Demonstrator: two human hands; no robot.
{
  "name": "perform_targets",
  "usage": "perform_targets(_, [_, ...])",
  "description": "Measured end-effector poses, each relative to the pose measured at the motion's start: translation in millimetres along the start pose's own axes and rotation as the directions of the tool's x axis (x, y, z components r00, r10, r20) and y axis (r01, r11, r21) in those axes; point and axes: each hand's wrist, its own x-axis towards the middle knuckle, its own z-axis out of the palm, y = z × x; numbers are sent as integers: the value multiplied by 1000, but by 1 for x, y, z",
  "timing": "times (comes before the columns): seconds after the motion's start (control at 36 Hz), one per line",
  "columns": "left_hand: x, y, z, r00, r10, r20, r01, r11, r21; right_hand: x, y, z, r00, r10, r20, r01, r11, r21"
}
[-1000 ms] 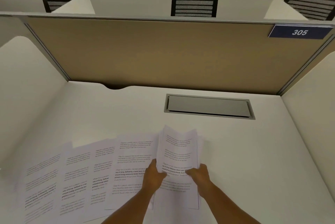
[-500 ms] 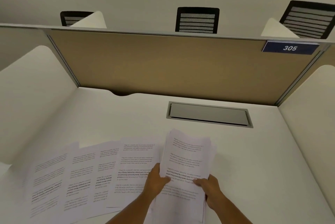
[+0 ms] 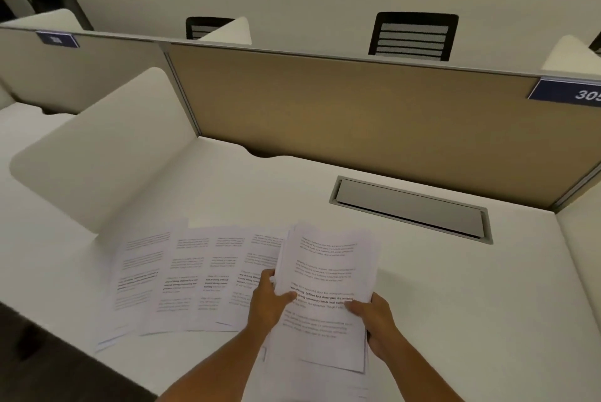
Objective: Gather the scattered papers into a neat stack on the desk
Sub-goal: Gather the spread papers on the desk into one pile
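Both hands grip one bundle of white printed paper sheets [image 3: 325, 291] by its side edges, the left hand [image 3: 271, 302] with thumb curled over the left edge, the right hand [image 3: 374, 320] pinching the right edge, the bundle tilted above the white tabletop [image 3: 471, 304]. Just left of the left hand, about four more white printed sheets [image 3: 182, 278] lie fanned and overlapping on the tabletop. Beyond them, one grey rectangular cable hatch [image 3: 409, 209] is set in the tabletop before a tan divider panel [image 3: 341, 115], with two black mesh chair backs [image 3: 413, 35] behind.
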Motion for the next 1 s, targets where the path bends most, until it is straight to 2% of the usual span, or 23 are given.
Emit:
perform_targets(0.22, [2,-8,-27,992,-57,-113,58,998,5,14,3,23,1000,-4,27,7,994,-110])
perform_targets(0.44, [44,-17,-56,995,-61,-76,60,998,-14,40,7,74,995,-52,-81,38,985,-166])
perform_targets(0.72, [95,-42,-90,995,-103,-9,103,995,-9,77,25,132,973,-34,-227,-26,967,-254])
perform_targets(0.89, [112,-55,-97,994,-99,-36,103,986,132,78,32,164,942,-94,-323,-39,923,-382])
perform_targets(1.0, [124,-60,-93,994,-96,-44,105,949,299,83,37,179,922,-123,-368,-65,886,-460])
